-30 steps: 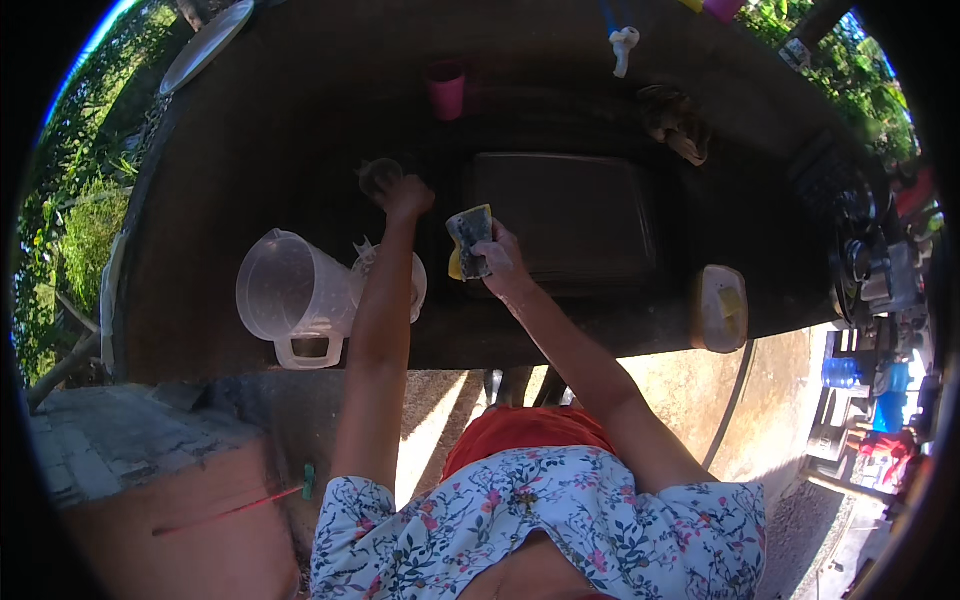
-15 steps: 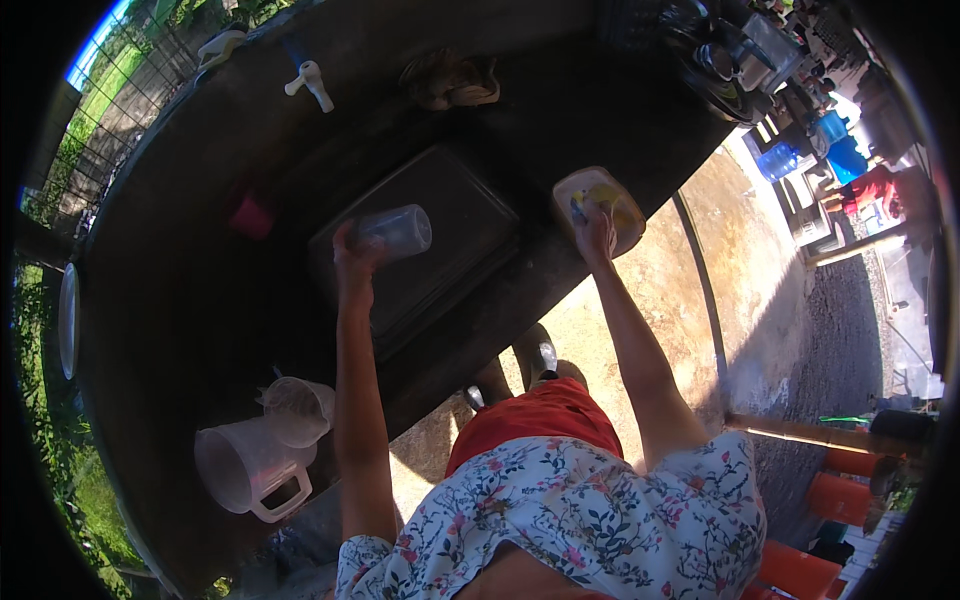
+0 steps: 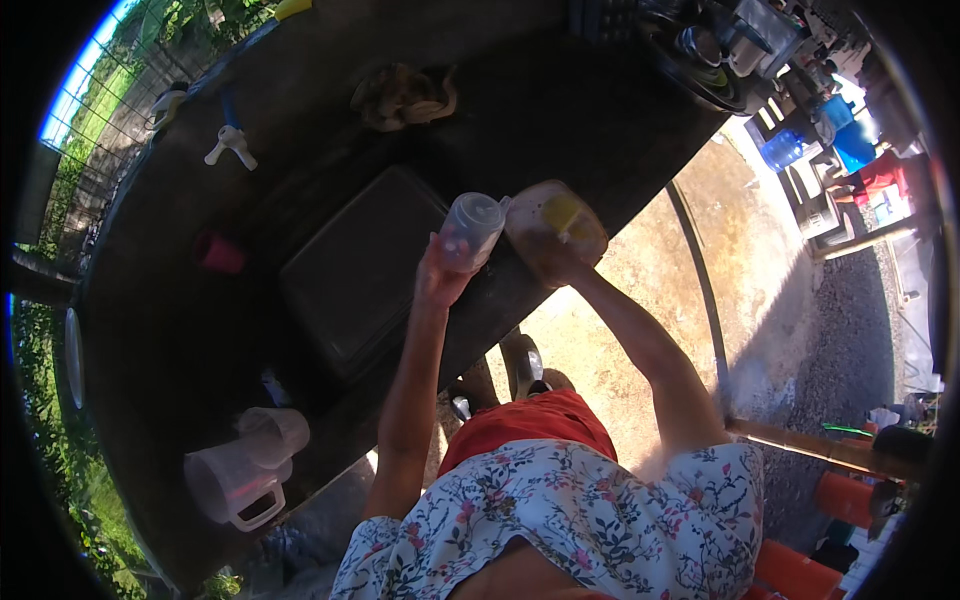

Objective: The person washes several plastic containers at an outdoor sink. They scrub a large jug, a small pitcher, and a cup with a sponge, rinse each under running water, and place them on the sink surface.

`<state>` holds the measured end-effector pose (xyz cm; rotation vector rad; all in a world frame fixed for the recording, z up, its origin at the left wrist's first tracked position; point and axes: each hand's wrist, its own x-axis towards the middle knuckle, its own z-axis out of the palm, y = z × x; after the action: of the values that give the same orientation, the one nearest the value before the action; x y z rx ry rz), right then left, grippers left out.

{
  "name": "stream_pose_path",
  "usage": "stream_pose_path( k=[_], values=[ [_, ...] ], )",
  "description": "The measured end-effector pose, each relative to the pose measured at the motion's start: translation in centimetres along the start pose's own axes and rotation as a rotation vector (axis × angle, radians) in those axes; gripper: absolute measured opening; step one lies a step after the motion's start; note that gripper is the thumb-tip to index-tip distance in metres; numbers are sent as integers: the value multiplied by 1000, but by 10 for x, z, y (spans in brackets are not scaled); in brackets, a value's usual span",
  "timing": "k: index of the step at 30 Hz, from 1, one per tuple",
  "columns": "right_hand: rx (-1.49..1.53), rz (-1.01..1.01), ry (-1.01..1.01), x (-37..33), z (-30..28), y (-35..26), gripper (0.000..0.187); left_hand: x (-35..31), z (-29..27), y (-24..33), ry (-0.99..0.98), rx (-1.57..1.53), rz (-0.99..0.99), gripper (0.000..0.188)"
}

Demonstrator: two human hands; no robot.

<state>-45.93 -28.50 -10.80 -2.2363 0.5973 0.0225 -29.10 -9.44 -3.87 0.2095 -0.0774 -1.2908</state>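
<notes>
My left hand [image 3: 446,272] is wrapped round a clear plastic cup [image 3: 473,218], held tilted close to the left side of a shallow plastic tub [image 3: 527,205]. A yellow sponge [image 3: 566,214] shows inside the tub, which sits at the counter's near edge. Over the tub's near part lies my right hand [image 3: 560,262], dim and blurred. Its fingers cannot be made out, so whether they grip anything is unclear. Left of the cup, a dark rectangular tray or basin [image 3: 350,275] rests on the counter.
A clear pitcher [image 3: 218,486] and a smaller translucent container [image 3: 277,436] stand at lower left. Beyond are a pink cup [image 3: 221,253], a white tap [image 3: 232,148] and a crumpled brownish thing [image 3: 400,97]. Pots and dishes [image 3: 705,60] crowd the far right end.
My left hand has carried the cup rightward from over the dark tray to beside the tub. My right hand has shifted to the tub's near part, leaving the sponge more visible. The view has turned slightly.
</notes>
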Motion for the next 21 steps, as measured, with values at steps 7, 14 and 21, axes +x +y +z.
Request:
stream_pose_path(
  k=[7,14,21],
  values=[
    [-549,-36,-13,-6,-9,-8,43,28,-10,-35,-93,393,97,25],
    [439,-21,337,-8,-29,16,38,34,4,-61,112,1223,246,10],
    [1538,-100,132,-18,-69,26,33,52,34,-102,37,2174,383,13]
  ],
)
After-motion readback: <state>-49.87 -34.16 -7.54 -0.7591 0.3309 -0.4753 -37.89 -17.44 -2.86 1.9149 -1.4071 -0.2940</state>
